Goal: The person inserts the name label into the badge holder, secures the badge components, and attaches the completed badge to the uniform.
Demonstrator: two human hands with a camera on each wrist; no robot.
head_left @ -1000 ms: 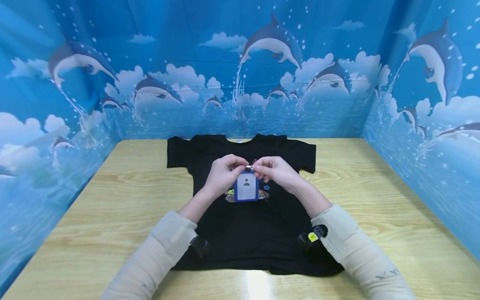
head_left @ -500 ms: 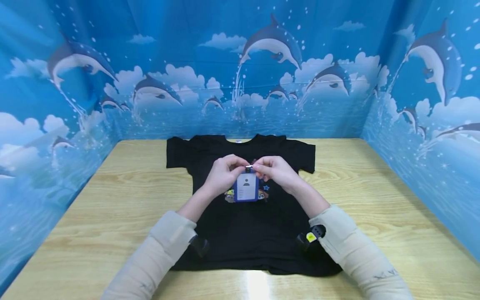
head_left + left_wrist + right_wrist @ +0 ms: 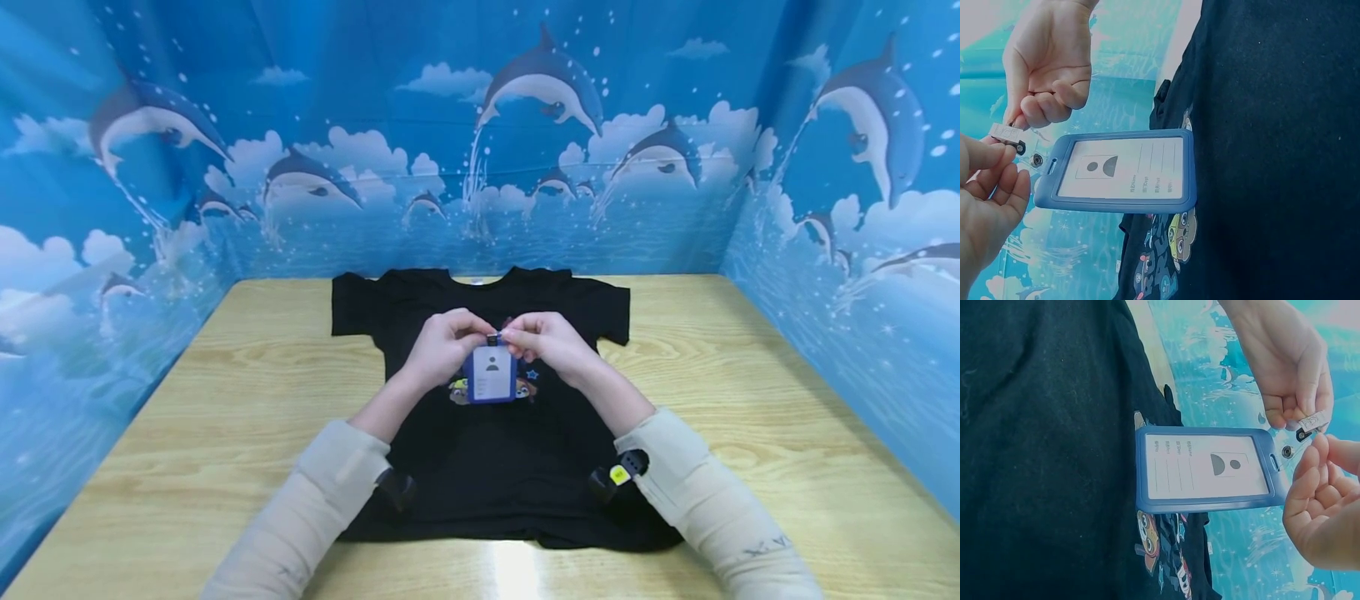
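Observation:
A blue-framed ID badge holder (image 3: 492, 385) with a white card hangs from a small metal badge clip (image 3: 1006, 132) over the shirt's chest print. My left hand (image 3: 442, 348) pinches the clip from the left between thumb and fingertips. From the other side my right hand (image 3: 546, 340) pinches the clip's end, its remaining fingers curled. A clear strap with a snap button (image 3: 1287, 452) links clip and holder. Beneath lies a black T-shirt (image 3: 502, 475), spread flat with its neckline away from me; cartoon figures (image 3: 1180, 237) on its front are partly covered by the holder.
The shirt lies on a wood-grain table (image 3: 285, 383). A blue dolphin-print curtain (image 3: 360, 100) encloses the table's back and both sides. Dark wrist cameras sit below both sleeve cuffs.
Both hands, the clip and the badge holder have shifted very slightly left. The hold on the clip looks the same, and the shirt stays in place.

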